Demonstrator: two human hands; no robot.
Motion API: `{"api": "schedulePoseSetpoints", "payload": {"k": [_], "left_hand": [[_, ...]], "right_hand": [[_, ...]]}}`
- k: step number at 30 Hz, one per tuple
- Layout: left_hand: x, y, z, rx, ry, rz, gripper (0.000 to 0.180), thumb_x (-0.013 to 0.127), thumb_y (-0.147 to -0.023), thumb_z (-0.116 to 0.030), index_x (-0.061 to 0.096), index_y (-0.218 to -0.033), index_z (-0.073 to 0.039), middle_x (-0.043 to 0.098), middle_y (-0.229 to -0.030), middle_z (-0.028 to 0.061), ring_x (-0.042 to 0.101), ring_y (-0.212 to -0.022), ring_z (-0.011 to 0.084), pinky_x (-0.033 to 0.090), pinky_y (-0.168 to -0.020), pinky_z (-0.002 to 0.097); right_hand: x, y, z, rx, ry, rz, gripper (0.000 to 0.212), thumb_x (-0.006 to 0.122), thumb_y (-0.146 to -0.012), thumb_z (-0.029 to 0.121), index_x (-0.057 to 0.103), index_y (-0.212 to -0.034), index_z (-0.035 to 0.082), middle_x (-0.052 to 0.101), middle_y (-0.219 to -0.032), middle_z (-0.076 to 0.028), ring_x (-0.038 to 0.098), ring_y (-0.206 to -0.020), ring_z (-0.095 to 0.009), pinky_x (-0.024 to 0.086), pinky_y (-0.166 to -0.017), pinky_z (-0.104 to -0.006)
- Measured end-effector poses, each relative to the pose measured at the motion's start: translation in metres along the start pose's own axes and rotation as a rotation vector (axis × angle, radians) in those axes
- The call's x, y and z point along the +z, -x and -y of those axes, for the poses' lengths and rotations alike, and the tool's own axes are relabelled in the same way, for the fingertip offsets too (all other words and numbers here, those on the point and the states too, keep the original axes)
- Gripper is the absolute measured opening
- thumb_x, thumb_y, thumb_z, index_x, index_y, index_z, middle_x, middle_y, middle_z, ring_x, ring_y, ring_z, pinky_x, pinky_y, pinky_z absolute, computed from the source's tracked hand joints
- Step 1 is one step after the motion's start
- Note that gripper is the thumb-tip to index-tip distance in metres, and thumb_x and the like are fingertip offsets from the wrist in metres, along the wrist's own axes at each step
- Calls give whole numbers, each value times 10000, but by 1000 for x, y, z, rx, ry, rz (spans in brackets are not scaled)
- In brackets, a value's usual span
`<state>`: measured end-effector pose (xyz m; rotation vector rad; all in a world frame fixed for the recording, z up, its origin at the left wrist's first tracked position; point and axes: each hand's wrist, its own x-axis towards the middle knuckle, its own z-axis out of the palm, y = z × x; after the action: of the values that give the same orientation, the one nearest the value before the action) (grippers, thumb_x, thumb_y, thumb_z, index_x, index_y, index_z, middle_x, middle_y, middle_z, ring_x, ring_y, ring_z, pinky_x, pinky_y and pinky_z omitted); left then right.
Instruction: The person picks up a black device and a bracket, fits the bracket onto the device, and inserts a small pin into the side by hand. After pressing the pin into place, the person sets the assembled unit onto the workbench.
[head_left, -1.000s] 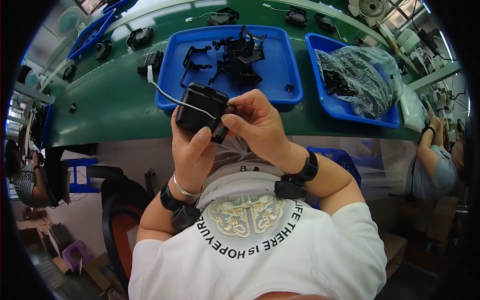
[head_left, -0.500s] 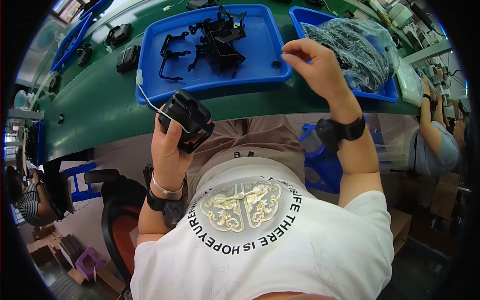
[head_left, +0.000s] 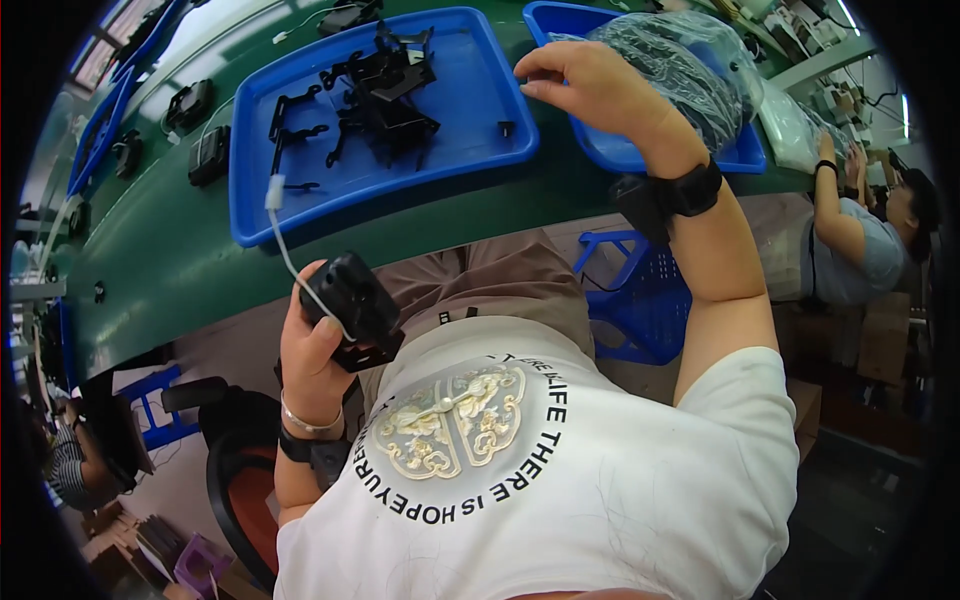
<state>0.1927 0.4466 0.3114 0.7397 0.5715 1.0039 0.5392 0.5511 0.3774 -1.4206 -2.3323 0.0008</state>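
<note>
In the head view, the left hand [head_left: 312,355] grasps the black housing [head_left: 352,297]; its white cable [head_left: 287,250], reaching beyond that hand, could snag on the blue tray [head_left: 455,150]. Whether the right hand [head_left: 592,88] pinches anything, I cannot tell.

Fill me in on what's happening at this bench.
A seated person's left hand holds a black boxy device with a white cable. The right hand reaches out, fingertips near the right edge of a blue tray holding black brackets; whether it pinches anything is unclear. Beside that, a second blue tray holds a clear plastic bag.
</note>
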Motion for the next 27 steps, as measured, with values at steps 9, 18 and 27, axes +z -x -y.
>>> {"api": "schedulePoseSetpoints", "payload": {"k": [9, 18, 27], "left_hand": [[-3, -13, 3, -92, 4, 130, 640, 733, -739, -192, 377, -1250, -43, 561, -1054, 111, 619, -896, 208, 542, -744, 323], [-1, -10, -1, -113, -10, 39, 575, 708, -751, -89, 392, -1231, -50, 576, -1022, 99, 615, -898, 194, 552, -754, 354], [3, -7, -4, -99, -115, -22, 650, 693, -741, -227, 371, -1263, -13, 561, -1050, 122, 629, -877, 196, 552, -738, 320]], "right_hand": [[13, -4, 31, -174, 374, 93, 202, 705, -722, 206, 685, -907, 128, 612, -815, -36, 529, -929, -210, 391, -820, -329], [33, -1, 21, -163, 331, 78, 132, 672, -772, 150, 619, -865, 72, 578, -795, -35, 555, -782, -215, 440, -719, -324], [14, 31, 116, -52, -685, -166, 206, 643, -807, -18, 597, -1005, 12, 618, -902, -82, 608, -844, -121, 505, -740, -227]]}}
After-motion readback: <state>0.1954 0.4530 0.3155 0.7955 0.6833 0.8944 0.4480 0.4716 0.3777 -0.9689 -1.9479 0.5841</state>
